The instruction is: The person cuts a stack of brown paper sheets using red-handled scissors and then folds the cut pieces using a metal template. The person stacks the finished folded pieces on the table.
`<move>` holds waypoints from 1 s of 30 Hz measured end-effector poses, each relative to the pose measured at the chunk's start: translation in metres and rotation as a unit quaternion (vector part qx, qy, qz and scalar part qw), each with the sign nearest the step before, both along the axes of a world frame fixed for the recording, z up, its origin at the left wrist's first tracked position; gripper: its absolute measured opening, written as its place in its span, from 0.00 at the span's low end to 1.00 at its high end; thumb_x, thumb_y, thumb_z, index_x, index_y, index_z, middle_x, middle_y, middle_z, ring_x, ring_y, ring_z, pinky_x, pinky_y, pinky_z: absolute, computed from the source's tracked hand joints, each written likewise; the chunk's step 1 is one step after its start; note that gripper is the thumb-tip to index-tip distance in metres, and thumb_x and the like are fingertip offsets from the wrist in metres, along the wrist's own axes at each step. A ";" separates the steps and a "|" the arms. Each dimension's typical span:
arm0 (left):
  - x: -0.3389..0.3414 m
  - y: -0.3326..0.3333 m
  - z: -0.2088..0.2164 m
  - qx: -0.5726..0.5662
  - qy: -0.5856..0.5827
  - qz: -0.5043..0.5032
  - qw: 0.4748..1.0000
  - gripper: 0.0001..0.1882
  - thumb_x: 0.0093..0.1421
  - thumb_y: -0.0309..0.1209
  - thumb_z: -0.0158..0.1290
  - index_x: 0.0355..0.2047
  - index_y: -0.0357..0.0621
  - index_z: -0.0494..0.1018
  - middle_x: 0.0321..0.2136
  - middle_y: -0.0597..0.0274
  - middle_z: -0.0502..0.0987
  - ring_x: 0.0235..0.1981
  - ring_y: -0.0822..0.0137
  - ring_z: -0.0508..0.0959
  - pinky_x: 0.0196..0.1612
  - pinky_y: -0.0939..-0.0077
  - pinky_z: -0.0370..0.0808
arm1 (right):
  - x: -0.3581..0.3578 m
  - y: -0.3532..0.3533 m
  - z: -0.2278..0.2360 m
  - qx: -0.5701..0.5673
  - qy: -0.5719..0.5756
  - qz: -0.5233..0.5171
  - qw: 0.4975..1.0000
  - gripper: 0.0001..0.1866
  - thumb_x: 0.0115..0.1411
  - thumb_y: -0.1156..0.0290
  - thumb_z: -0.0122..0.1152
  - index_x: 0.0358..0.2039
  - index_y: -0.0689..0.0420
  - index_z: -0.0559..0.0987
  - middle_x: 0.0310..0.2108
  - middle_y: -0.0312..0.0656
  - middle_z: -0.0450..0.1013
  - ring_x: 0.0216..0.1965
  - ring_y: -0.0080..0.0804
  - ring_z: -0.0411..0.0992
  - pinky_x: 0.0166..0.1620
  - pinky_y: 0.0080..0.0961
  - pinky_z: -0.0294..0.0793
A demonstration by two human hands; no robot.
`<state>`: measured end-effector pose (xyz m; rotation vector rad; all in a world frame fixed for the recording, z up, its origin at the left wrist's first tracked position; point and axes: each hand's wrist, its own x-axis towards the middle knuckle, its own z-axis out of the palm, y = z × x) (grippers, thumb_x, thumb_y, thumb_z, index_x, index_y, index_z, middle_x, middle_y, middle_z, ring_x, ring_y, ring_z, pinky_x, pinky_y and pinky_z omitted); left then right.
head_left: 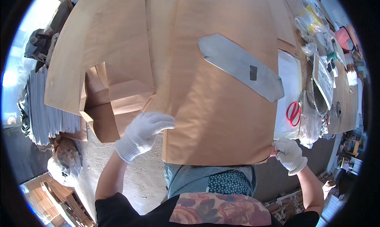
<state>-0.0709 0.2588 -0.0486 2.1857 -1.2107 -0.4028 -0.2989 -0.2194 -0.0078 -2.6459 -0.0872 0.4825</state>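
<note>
A large stack of brown kraft paper sheets (221, 124) lies in front of me on the table. My left hand (144, 130), in a white knitted glove, is at the stack's left edge with its fingers stretched out; nothing shows in it. My right hand (289, 153), gloved too with a bare fingertip showing, pinches the near right corner of the brown paper. A flat metal plate (237, 66) with pointed ends and a dark patch rests slantwise on the sheets. Left of the stack, a folded brown paper bag (128, 98) stands with its bottom partly opened out.
Red-handled scissors (293, 113) lie on white paper (288, 74) along the right side. Clear plastic bags (310, 21) and small tools crowd the far right. A pile of grey-white sheets (51, 104) stands at the left, above a plastic bag (65, 163).
</note>
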 end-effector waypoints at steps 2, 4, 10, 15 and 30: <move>0.001 0.002 -0.003 -0.002 0.027 0.007 1.000 0.20 0.57 0.13 0.55 0.46 0.49 0.81 0.51 0.61 0.83 0.50 0.55 0.83 0.53 0.61 0.79 | 0.004 -0.002 0.002 0.094 0.076 -0.099 0.988 0.06 0.49 0.76 0.67 0.29 0.55 0.79 0.26 0.42 0.75 0.30 0.42 0.75 0.38 0.36 0.75; 0.005 0.004 -0.008 -0.002 0.045 0.010 0.999 0.18 0.56 0.17 0.58 0.45 0.49 0.81 0.52 0.61 0.83 0.50 0.55 0.83 0.53 0.61 0.78 | 0.014 -0.006 0.006 0.147 0.109 -0.105 0.977 0.03 0.61 0.74 0.63 0.35 0.57 0.79 0.28 0.42 0.73 0.30 0.34 0.72 0.38 0.31 0.73; 0.002 -0.014 -0.006 0.031 -0.028 0.101 0.994 0.12 0.67 0.37 0.55 0.39 0.42 0.79 0.37 0.59 0.82 0.39 0.57 0.81 0.45 0.63 0.76 | 0.056 -0.001 -0.001 0.226 -0.289 -0.409 0.836 0.12 0.77 0.61 0.54 0.42 0.56 0.78 0.34 0.28 0.69 0.36 0.17 0.65 0.40 0.20 0.65; -0.016 -0.042 -0.036 -0.244 0.090 0.337 0.905 0.13 0.67 0.31 0.46 0.32 0.36 0.76 0.30 0.51 0.77 0.32 0.55 0.77 0.39 0.66 0.74 | 0.086 -0.004 -0.058 0.192 -0.291 -0.521 0.779 0.16 0.77 0.58 0.54 0.43 0.61 0.77 0.34 0.31 0.69 0.36 0.18 0.62 0.40 0.22 0.65; 0.001 -0.098 -0.045 0.107 -0.175 0.438 0.875 0.09 0.62 0.33 0.63 0.29 0.44 0.76 0.25 0.59 0.77 0.27 0.57 0.78 0.33 0.54 0.74 | 0.111 0.011 -0.095 0.014 -0.176 -0.416 0.892 0.16 0.74 0.67 0.57 0.51 0.69 0.80 0.30 0.38 0.73 0.31 0.23 0.67 0.36 0.26 0.68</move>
